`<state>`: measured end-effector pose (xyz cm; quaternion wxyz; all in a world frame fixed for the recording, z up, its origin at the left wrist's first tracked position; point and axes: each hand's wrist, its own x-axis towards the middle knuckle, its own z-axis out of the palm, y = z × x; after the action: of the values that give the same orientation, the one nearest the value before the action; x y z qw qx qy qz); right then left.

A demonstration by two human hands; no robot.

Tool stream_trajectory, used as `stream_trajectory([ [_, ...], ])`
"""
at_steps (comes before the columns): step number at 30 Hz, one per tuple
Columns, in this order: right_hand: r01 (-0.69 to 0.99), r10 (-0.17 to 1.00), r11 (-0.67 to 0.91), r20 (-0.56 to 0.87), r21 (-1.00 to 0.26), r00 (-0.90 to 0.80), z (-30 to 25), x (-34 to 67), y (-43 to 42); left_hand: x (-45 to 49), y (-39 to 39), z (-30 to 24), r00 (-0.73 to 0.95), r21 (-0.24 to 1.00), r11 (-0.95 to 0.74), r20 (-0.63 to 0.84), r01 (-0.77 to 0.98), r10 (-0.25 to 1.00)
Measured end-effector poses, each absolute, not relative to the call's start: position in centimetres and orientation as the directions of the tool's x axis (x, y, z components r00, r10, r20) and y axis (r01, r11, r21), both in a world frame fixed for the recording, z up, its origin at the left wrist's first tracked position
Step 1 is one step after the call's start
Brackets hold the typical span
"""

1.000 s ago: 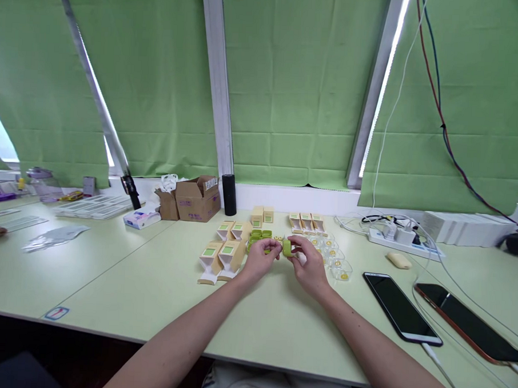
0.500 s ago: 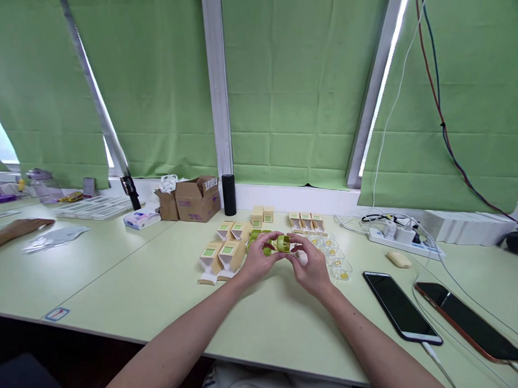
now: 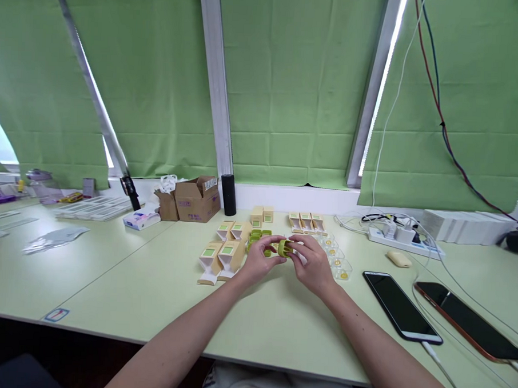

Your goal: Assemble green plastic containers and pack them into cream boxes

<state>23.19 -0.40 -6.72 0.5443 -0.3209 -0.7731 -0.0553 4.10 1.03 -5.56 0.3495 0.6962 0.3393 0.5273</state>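
Green cup (image 3: 283,249) has turned slightly; a co-worker's hand has left view. Our left hand (image 3: 258,261) grips the cup above the bench (image 3: 270,326); our right hand (image 3: 315,265) has fingers at its opening, whether pinching we can't tell.

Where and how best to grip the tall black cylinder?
Probably around the mid-height of the black cylinder, from the front right: it stands upright and straight-sided, with the open brown cardboard box close on its left and the low white wall behind.
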Motion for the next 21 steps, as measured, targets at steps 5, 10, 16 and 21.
stream_trajectory([
  [5, 0.613, 0.477, 0.743, 0.855, -0.268, -0.204, -7.2, 23.0, -0.1, 4.1, 0.9, -5.4, 0.225, 0.838, -0.529, 0.494, 0.135, 0.84],
  [10, 0.712, 0.433, 0.681, 0.878, -0.171, -0.204, -6.8, 22.8, -0.7, 4.1, 0.8, -5.3, 0.224, 0.831, -0.537, 0.501, 0.147, 0.836],
  [16, 0.758, 0.397, 0.649, 0.88, -0.069, -0.26, -6.0, 22.9, -1.3, 4.3, 0.9, -5.4, 0.228, 0.835, -0.532, 0.495, 0.144, 0.839],
  [21, 0.757, 0.376, 0.653, 0.874, -0.016, -0.306, -6.0, 23.1, -1.0, 4.2, 0.9, -5.4, 0.235, 0.838, -0.526, 0.488, 0.144, 0.841],
])
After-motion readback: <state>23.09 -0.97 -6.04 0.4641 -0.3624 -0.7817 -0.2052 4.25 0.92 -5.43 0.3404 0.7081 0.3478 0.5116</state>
